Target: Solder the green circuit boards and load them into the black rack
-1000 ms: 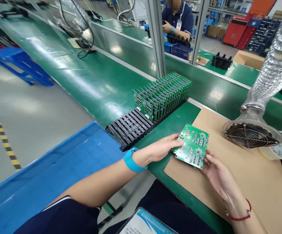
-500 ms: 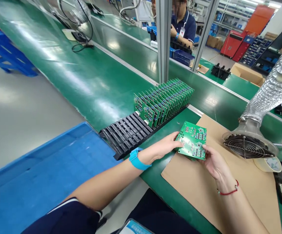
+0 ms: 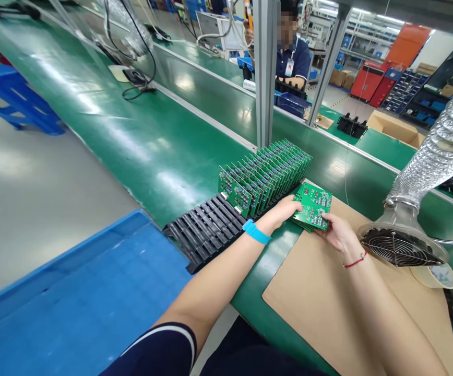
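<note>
A small stack of green circuit boards is held between my two hands above the bench. My left hand, with a blue wrist strap, grips the stack's left edge, thumb on top. On the right edge, my right hand is closed with its thumb over the lower corner and its fingers underneath. Just left of the stack, a black slotted rack holds a row of upright circuit boards in its far part; its near slots hold none. Brown cardboard lies below my right forearm.
A fume extractor hood on a silver duct stands at the right, a tape roll beneath it. The blue bin sits at lower left, a blue stool beyond. Behind a metal post, a person sits across the bench.
Both hands have carried the board stack slightly forward, away from me, with my left forearm reaching further in. The camera view has shifted a little. The row in the rack looks the same.
</note>
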A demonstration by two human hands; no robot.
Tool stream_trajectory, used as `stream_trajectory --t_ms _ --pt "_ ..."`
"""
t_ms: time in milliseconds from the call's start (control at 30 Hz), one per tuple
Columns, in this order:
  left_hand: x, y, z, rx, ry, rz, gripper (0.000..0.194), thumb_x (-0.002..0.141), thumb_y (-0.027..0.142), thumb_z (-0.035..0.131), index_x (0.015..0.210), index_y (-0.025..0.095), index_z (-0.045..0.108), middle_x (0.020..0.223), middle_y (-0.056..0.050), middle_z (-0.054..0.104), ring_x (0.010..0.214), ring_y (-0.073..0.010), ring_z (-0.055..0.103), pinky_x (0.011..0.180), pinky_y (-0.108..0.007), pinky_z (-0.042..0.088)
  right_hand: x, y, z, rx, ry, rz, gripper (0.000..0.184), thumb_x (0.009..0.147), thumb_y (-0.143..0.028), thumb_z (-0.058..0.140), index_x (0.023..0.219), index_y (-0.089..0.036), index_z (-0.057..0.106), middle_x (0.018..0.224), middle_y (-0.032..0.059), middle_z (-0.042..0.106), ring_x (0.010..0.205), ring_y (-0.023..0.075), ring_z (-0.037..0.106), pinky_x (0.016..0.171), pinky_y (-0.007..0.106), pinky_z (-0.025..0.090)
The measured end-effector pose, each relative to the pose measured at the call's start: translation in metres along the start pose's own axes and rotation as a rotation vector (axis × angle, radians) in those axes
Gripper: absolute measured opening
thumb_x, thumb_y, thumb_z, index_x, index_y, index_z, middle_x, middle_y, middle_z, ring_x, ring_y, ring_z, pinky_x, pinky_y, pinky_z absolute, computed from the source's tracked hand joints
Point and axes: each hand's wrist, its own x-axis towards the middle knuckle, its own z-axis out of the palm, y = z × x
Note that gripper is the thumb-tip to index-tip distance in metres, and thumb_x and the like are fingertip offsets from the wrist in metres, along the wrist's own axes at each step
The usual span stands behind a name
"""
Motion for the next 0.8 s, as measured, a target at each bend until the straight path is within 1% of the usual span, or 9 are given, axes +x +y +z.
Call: stream_trajectory --t_ms 133,267,367,400,467,533,633,733,800 --pt "0.000 0.004 0.003 0.115 0.061 0.030 0.030 0.068 0.022 0.066 0.098 0.019 0.068 0.107 -0.010 0.076 0.114 -0.0327 0.063 0.099 -0.041 0.049 -0.012 0.010 0.004 -0.011 0.061 0.027 0.029 0.068 -0.041 0.081 0.082 -0.024 0.062 0.086 0.0038 0.076 0.081 0.0208 0.071 0.075 0.039 0.064" --pt "-0.044 0.011 -0.001 0.221 0.172 0.130 0.042 0.073 0.025 0.070 0.115 0.019 0.067 0.139 -0.014 0.065 0.142 -0.0360 0.045 0.120 -0.045 0.032 -0.038 0.013 -0.002 -0.081 0.119 -0.037 0.046 0.069 -0.049 0.079 0.105 -0.025 0.065 0.120 0.0081 0.074 0.111 0.0257 0.070 0.091 0.042 0.062" --pt "-0.096 0.016 -0.026 0.272 0.125 0.237 0.023 0.082 0.029 0.064 0.102 0.020 0.071 0.120 -0.009 0.072 0.115 -0.0274 0.064 0.108 -0.042 0.046 -0.059 0.011 -0.015 -0.152 0.219 -0.122 0.067 0.066 -0.051 0.081 0.124 -0.028 0.059 0.153 0.0100 0.053 0.142 0.0301 0.051 0.107 0.045 0.054" --pt "-0.111 0.019 -0.040 0.309 0.103 0.320 0.020 0.087 0.031 0.059 0.099 0.020 0.071 0.111 -0.008 0.072 0.107 -0.0251 0.066 0.102 -0.041 0.049 -0.066 0.010 -0.019 -0.169 0.232 -0.156 0.070 0.067 -0.051 0.081 0.128 -0.029 0.057 0.156 0.0095 0.049 0.146 0.0299 0.047 0.112 0.045 0.050" --pt "-0.126 0.027 -0.075 0.404 0.200 0.471 0.019 0.087 0.025 0.054 0.098 0.020 0.070 0.105 -0.007 0.070 0.100 -0.0223 0.065 0.099 -0.040 0.051 -0.077 0.008 -0.024 -0.218 0.216 -0.232 0.069 0.071 -0.051 0.080 0.131 -0.030 0.057 0.152 0.0101 0.052 0.146 0.0289 0.047 0.115 0.045 0.047" --pt "-0.121 0.040 -0.115 0.503 0.344 0.509 0.026 0.076 0.015 0.057 0.098 0.020 0.069 0.107 -0.006 0.068 0.108 -0.0237 0.061 0.108 -0.042 0.046 -0.085 0.008 -0.023 -0.292 0.150 -0.308 0.064 0.075 -0.053 0.077 0.131 -0.029 0.058 0.142 0.0116 0.057 0.139 0.0289 0.053 0.113 0.045 0.049" --pt "-0.085 0.060 -0.167 0.370 0.436 0.395 0.042 0.062 0.008 0.062 0.102 0.021 0.069 0.124 -0.006 0.064 0.133 -0.0266 0.048 0.124 -0.044 0.030 -0.093 0.012 -0.005 -0.353 0.044 -0.373 0.059 0.080 -0.055 0.071 0.131 -0.029 0.059 0.132 0.0124 0.061 0.130 0.0288 0.059 0.108 0.047 0.051" --pt "-0.041 0.067 -0.195 0.240 0.484 0.337 0.032 0.078 0.026 0.062 0.109 0.019 0.063 0.129 -0.010 0.063 0.130 -0.0265 0.053 0.118 -0.045 0.036 -0.095 0.025 0.032 -0.371 -0.077 -0.434 0.059 0.086 -0.054 0.065 0.139 -0.031 0.054 0.142 0.0121 0.058 0.131 0.0286 0.059 0.110 0.049 0.051" --pt "-0.019 0.061 -0.201 0.123 0.476 0.282 0.039 0.091 0.048 0.053 0.113 0.017 0.061 0.131 -0.015 0.064 0.126 -0.0274 0.057 0.112 -0.045 0.042 -0.091 0.035 0.066 -0.397 -0.177 -0.512 0.073 0.086 -0.054 0.065 0.151 -0.030 0.043 0.158 0.0130 0.047 0.143 0.0306 0.050 0.117 0.052 0.046"
